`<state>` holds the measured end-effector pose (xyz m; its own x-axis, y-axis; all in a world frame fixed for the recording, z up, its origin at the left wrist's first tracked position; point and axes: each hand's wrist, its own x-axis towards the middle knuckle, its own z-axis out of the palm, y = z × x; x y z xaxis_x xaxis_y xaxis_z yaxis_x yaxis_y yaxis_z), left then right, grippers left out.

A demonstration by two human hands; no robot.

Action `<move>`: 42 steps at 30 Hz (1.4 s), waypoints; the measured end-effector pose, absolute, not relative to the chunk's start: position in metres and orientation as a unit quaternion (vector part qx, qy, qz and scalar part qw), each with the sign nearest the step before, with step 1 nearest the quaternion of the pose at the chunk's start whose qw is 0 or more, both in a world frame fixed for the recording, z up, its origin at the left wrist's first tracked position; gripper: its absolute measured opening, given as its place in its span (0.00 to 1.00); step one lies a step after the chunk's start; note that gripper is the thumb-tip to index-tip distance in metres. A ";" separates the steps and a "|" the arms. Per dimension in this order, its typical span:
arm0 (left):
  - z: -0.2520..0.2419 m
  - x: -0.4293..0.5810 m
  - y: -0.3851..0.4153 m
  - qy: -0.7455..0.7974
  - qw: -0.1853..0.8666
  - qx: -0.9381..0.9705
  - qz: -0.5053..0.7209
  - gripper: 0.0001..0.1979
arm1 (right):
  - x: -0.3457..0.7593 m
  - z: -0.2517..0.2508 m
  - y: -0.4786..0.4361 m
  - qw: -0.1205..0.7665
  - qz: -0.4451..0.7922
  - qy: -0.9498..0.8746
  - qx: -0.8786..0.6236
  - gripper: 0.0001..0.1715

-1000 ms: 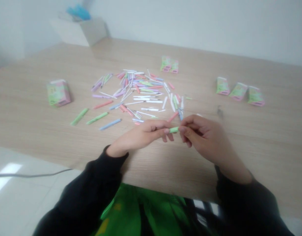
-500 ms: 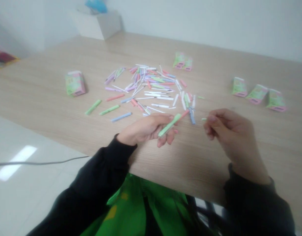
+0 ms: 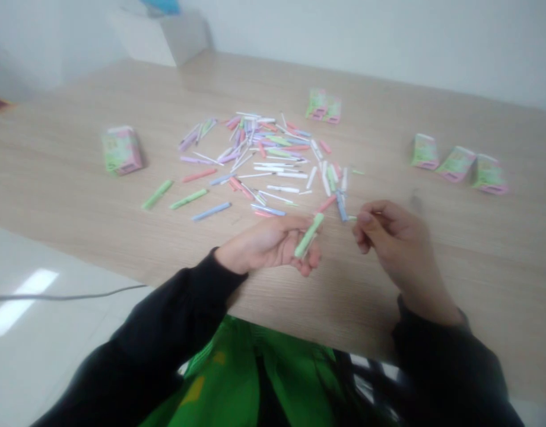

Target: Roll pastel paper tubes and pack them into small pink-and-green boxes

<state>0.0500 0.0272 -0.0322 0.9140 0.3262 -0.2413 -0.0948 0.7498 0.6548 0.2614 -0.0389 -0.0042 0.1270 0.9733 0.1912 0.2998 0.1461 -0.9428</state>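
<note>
A light green pen barrel (image 3: 308, 235) is in my left hand (image 3: 273, 244), its thumb and fingers closed on it, slanting with the upper end to the right. My right hand (image 3: 395, 243) pinches at the right of it, and a short thin green piece (image 3: 352, 218) sticks out leftward from its fingertips. The two hands are apart. Just beyond them on the table lie a blue pen part (image 3: 341, 206) and a red one (image 3: 327, 204). Behind is a loose pile of pen parts (image 3: 273, 142) in purple, white, red, green and blue, with thin white refills (image 3: 267, 168) among them.
On the wooden table (image 3: 237, 296), a pink and green box (image 3: 121, 150) stands at left, three similar boxes (image 3: 456, 164) at right, and more small boxes (image 3: 323, 105) at the back. A white container (image 3: 161, 35) is at the far left corner, near the wall.
My hands have come closer together, the right one moving left with its small green piece. The green barrel has tilted steeper in my left hand. The view has shifted slightly.
</note>
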 end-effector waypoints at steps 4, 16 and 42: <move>-0.026 0.049 0.017 0.196 0.833 0.500 0.132 0.10 | 0.259 -0.002 -0.041 0.496 0.359 -0.569 -0.548 0.24; -0.027 0.048 0.019 0.209 0.646 0.721 0.141 0.19 | 0.258 0.002 -0.047 0.417 0.417 -0.602 -0.537 0.22; -0.021 0.049 0.017 0.171 0.680 0.669 0.248 0.15 | 0.244 0.003 -0.060 0.484 0.346 -0.628 -0.502 0.16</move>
<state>0.0489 0.0171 -0.0205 0.8186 0.5659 0.0982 -0.1071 -0.0176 0.9941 0.2443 -0.0598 0.0027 -0.0291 0.9652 0.2598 0.2952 0.2566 -0.9203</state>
